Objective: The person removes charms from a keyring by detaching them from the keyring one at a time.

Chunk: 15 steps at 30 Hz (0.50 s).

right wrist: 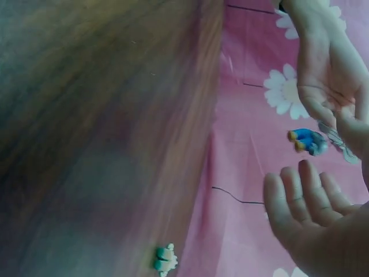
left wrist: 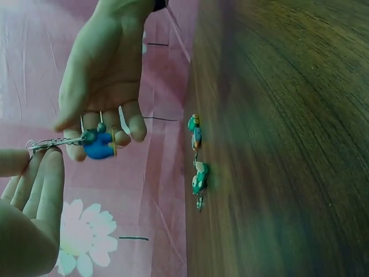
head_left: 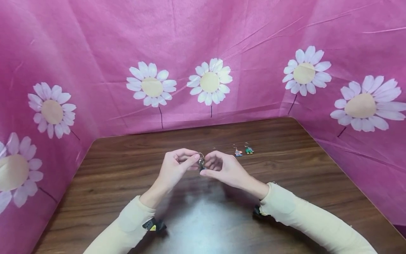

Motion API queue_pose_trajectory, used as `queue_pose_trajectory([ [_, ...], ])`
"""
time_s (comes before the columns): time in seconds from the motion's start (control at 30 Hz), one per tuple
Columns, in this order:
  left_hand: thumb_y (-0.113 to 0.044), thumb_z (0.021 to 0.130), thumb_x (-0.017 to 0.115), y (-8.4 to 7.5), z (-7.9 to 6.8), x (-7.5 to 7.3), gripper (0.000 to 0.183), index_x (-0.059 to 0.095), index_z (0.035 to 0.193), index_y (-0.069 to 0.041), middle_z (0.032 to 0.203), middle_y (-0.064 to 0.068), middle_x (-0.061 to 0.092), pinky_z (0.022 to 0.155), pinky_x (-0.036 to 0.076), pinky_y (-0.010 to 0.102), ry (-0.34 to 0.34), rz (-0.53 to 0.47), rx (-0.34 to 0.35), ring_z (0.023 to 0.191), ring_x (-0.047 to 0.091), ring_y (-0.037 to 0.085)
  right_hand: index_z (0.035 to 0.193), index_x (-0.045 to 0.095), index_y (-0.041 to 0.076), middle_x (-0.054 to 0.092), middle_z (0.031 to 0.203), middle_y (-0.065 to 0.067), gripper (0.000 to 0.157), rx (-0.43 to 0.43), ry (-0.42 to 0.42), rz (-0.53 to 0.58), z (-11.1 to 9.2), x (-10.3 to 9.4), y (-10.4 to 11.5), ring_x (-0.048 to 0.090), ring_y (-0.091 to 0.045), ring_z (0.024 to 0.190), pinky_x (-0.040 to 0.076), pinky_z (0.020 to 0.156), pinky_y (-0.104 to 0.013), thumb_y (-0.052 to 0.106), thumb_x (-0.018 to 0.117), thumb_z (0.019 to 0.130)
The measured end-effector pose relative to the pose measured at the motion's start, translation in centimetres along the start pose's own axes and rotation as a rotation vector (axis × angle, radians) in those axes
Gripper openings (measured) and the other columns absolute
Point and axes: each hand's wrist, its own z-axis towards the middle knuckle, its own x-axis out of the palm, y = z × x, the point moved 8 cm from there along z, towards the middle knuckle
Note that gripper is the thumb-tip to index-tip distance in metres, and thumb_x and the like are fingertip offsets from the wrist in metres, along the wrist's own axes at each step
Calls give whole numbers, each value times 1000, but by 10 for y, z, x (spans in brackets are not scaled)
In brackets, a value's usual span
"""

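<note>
My left hand [head_left: 172, 167] pinches the metal ring and chain of a keychain between thumb and fingers. From the chain hangs a small figure [left wrist: 99, 144] with a blue body and yellow feet, raised above the table. My right hand [head_left: 229, 169] is held close beside the figure, its fingers loosely bent and nothing gripped. In the right wrist view the blue figure [right wrist: 308, 141] shows just beyond the right fingertips [right wrist: 305, 167]. The left wrist view has the right palm [left wrist: 106, 86] facing the keychain from behind.
On the wooden table [head_left: 127, 155], beyond my right hand, lie an orange and grey figure keychain [head_left: 238, 152] and a green figure keychain [head_left: 249, 150]. Another ring [head_left: 214, 148] peeks out behind the right hand. A pink cloth [head_left: 247, 31] with printed daisies borders the table.
</note>
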Motion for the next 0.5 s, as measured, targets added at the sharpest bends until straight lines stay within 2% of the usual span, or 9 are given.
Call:
queue_pose_trajectory([
  [0.13,-6,94,73,2,0,1,23,69,108,12,97,21,75,79,63,50,6,-3,-10,82,75,25,97,73,13,73,87,9,14,-53,-4,-43,0,1,-1,70,-10,83,61,77,-37,20,82,88],
  [0.2,-6,94,73,3,0,0,23,70,108,12,98,21,75,79,63,49,8,1,-10,83,76,26,96,74,14,74,90,9,9,-67,11,-45,0,2,-3,70,-10,86,60,80,-39,19,79,90],
  [0.3,-5,94,72,3,0,-2,22,70,107,12,98,22,75,78,64,47,9,0,-12,83,76,26,99,73,13,74,93,6,12,-62,50,1,1,5,-6,70,-12,90,62,82,-37,18,79,91],
  [0.43,-5,94,72,4,1,-2,22,70,108,11,98,22,74,78,64,45,14,-13,-11,84,75,25,107,69,10,73,98,1,25,-13,110,92,3,10,-10,70,-16,94,63,83,-32,19,82,88],
  [0.5,-5,94,72,4,1,-2,22,69,108,12,98,22,74,79,64,46,18,-16,-8,85,75,25,108,69,8,73,98,0,25,-1,137,107,4,12,-10,70,-16,95,62,84,-31,18,82,88],
])
